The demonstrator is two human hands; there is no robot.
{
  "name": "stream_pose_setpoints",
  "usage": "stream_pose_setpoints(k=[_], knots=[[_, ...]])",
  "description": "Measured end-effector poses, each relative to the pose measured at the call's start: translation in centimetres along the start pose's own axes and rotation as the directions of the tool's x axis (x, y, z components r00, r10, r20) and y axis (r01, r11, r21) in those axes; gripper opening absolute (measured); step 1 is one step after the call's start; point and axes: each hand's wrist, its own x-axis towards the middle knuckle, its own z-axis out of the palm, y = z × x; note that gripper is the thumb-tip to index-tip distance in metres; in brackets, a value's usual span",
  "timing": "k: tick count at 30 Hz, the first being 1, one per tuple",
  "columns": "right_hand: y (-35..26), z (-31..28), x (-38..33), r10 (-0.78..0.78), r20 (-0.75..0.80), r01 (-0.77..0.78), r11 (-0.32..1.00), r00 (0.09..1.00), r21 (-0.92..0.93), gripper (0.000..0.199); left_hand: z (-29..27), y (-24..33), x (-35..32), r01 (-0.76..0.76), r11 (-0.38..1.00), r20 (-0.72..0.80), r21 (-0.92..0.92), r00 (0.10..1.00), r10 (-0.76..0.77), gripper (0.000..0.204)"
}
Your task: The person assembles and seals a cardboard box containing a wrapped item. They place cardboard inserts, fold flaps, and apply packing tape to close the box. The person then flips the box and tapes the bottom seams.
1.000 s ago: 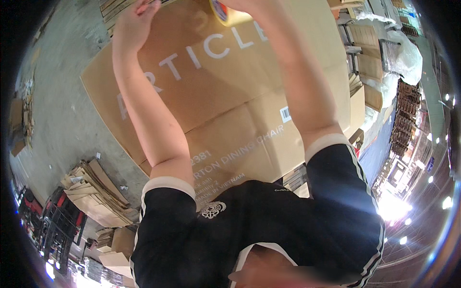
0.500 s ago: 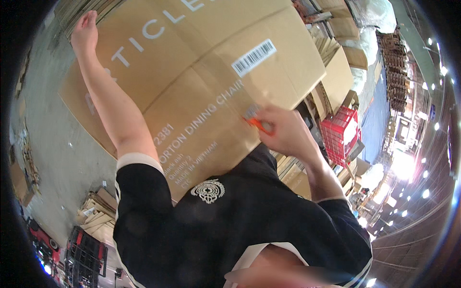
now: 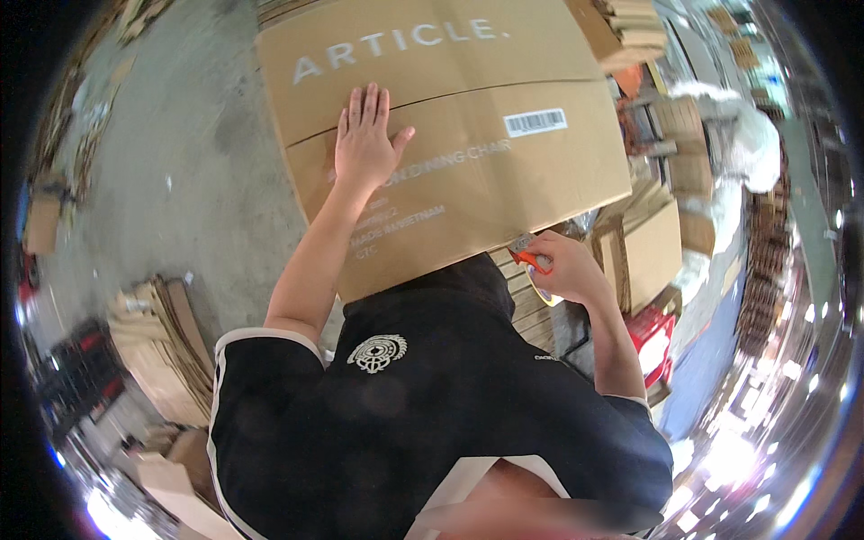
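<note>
The person's left arm stretches far forward, its hand (image 3: 364, 139) spread flat, palm down, fingers together and thumb splayed right. The right arm bends at the elbow, its hand (image 3: 567, 270) curled closed nearer the body, at right.

Brown cardboard box (image 3: 468, 135) with white lettering, orange box cutter (image 3: 531, 260), black white-trimmed shirt (image 3: 432, 405).
</note>
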Motion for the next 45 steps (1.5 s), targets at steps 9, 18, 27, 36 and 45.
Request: stream_pose_setpoints(k=[9, 18, 27, 36, 45], knots=[[-4.5, -0.3, 7.6, 0.283, 0.728, 0.313, 0.763, 0.625, -0.566, 0.028, -1.7, -1.0, -2.1, 0.197, 0.980, 0.061, -0.002, 0.979, -0.197, 0.093], [-36.4, -8.2, 21.8, -0.762, 0.415, 0.852, 0.339, 0.497, -0.399, 0.038, -0.7, -2.2, -0.5, 0.236, 0.909, 0.209, -0.344, 0.963, -0.170, 0.091], [-51.6, 12.9, 36.7, -0.081, 0.798, 0.797, -0.053, 0.597, -0.602, 0.033, 0.0, -2.8, -0.1, 0.248, 0.920, 0.063, -0.303, 0.969, -0.240, 0.083], [-41.3, -12.2, 28.4, -0.473, 0.789, 0.910, 0.068, 0.391, -0.410, 0.033, -0.2, -2.3, 0.9, 0.273, 0.949, -0.155, -0.161, 0.942, -0.297, 0.074], [-0.6, -38.0, 27.1, -0.779, 0.423, 0.861, 0.282, 0.463, -0.423, 0.042, 3.1, 9.5, 5.6, 0.635, 0.757, -0.312, 0.153, 0.758, -0.572, 0.057]])
